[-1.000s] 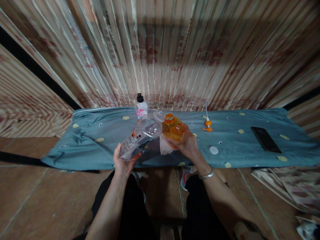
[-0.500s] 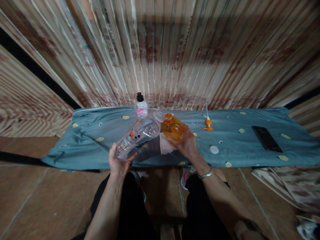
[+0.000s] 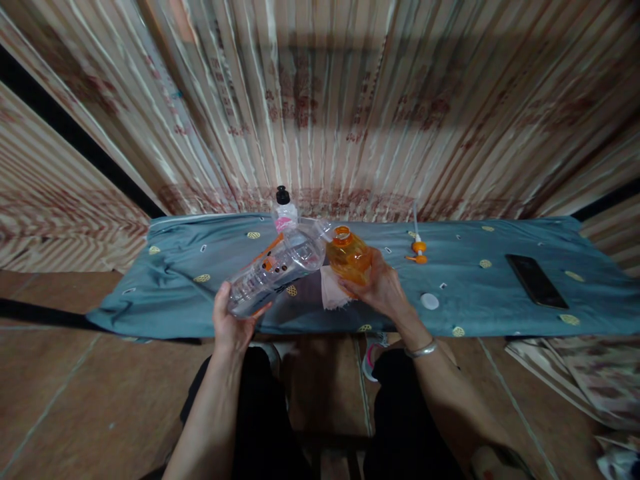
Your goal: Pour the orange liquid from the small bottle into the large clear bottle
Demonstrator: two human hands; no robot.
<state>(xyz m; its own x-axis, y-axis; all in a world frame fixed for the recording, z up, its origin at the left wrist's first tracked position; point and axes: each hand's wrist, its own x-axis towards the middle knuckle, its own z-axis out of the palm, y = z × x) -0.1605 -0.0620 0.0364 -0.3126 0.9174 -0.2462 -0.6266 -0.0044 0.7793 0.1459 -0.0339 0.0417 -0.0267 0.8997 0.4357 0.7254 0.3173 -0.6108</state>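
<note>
The left hand (image 3: 231, 321) is wrapped around the base of a clear plastic bottle (image 3: 275, 268), fingers curled under it and thumb on the near side. The bottle is tipped far over, base low towards the person and mouth raised towards the right. Its mouth sits just beside the open neck of an orange bottle (image 3: 350, 257); whether the two touch cannot be told. The clear bottle carries orange and black printing, too small and blurred to read.

The right hand (image 3: 384, 288) clasps the orange bottle from its right side, fingers closed round the body. This bottle leans slightly left, above the middle of the bench (image 3: 175, 300), which is covered by a blue-grey sheet with small yellow motifs. A pinkish rag (image 3: 330, 297) lies on the sheet just below it. A silver bangle (image 3: 423, 348) circles the right wrist.

At the far edge of the bench, behind the clear bottle, a small bottle with a black cap and a pink label (image 3: 285, 212) stands upright; its lettering is illegible. To the right of the hands lie an orange pump head (image 3: 418, 248) with its tube, a white cap (image 3: 429, 301) nearer the front edge, and a black phone (image 3: 535, 280) towards the right end.
</note>
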